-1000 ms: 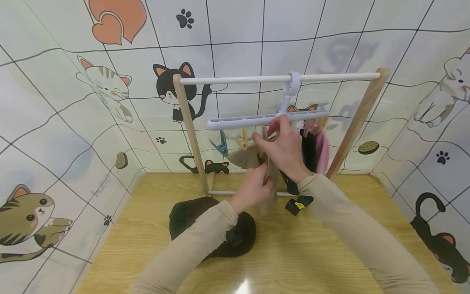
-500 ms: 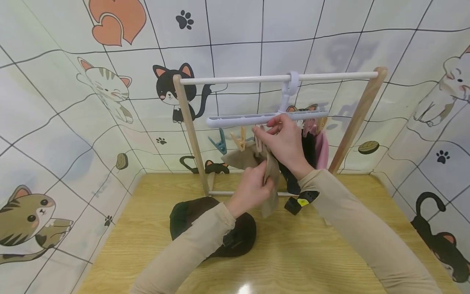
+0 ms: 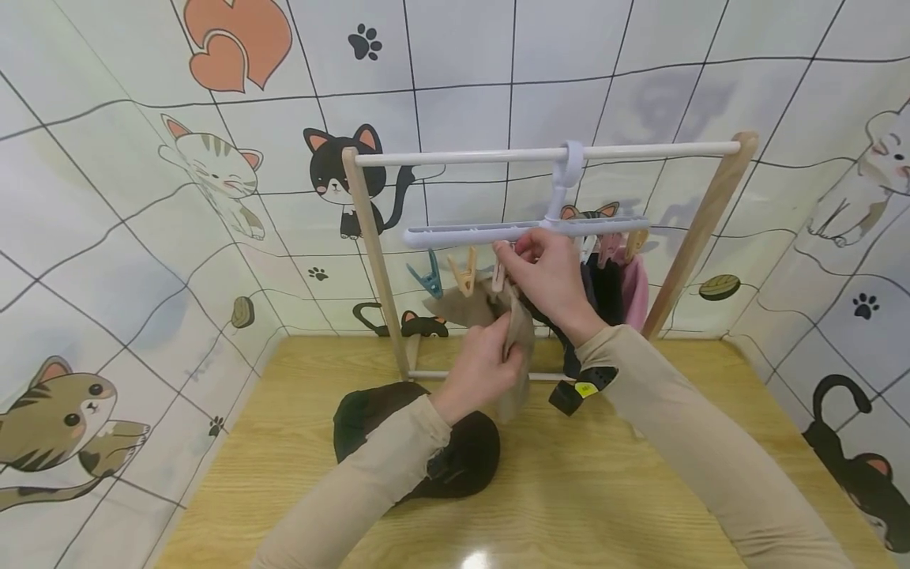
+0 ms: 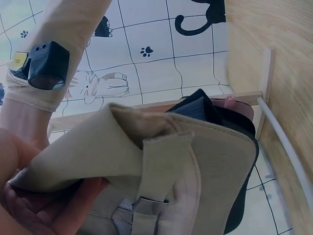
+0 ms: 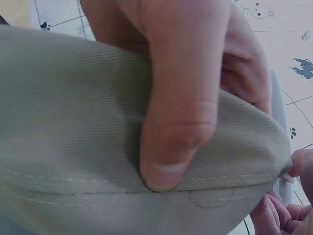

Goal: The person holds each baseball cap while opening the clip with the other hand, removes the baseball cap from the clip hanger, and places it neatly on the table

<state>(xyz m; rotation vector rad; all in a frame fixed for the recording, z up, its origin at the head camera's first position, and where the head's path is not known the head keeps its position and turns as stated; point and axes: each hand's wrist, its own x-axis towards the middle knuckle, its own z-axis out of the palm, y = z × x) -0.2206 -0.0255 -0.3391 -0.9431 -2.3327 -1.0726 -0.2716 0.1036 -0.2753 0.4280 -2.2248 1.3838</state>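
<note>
My left hand (image 3: 476, 371) grips a beige cap (image 3: 522, 328) below the lilac clip hanger (image 3: 462, 235). A strap with a metal buckle (image 4: 151, 199) crosses the cap in the left wrist view. My right hand (image 3: 554, 276) pinches a pale pink clothespin (image 3: 498, 276), whose lower end is at the cap's upper edge. Whether its jaws bite the fabric cannot be told. A thumb (image 5: 181, 127) presses along the stitched edge of the cap in the right wrist view. To the left dangle a yellow clothespin (image 3: 465, 273) and a blue clothespin (image 3: 428, 276).
The hanger hooks over the white rail (image 3: 483, 156) of a wooden rack (image 3: 700, 221). Black fabric (image 3: 606, 296) and a pink item (image 3: 635, 292) hang at its right end from clothespins. A dark cap (image 3: 472, 450) lies on the wooden table (image 3: 604, 490), partly under my left forearm.
My right hand and the pale pink clothespin have shifted slightly left and down, so the clothespin shows more. The beige cap has moved a little left, still in my left hand.
</note>
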